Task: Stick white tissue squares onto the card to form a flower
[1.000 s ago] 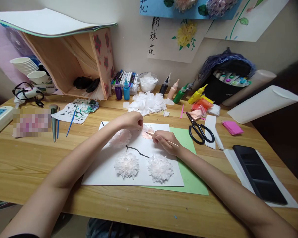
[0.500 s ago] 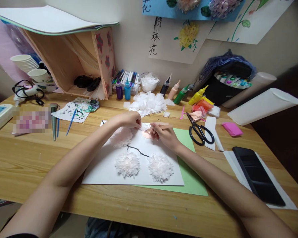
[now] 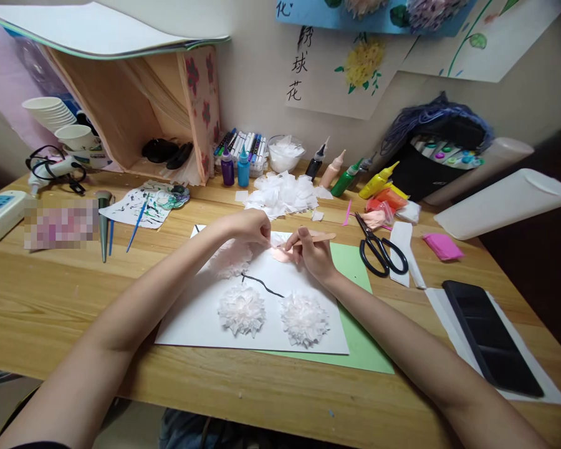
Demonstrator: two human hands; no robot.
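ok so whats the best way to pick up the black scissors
Grip the scissors by the two handle loops at the near end, coming from the front. They lie flat, blades closed and pointing away toward the bottles, loops clear of the right hand.

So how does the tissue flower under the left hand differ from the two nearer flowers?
The pinkish flower is half covered by the left hand and lies farther back; the two nearer flowers look whiter, uncovered and untouched. All rest on the white sheet.
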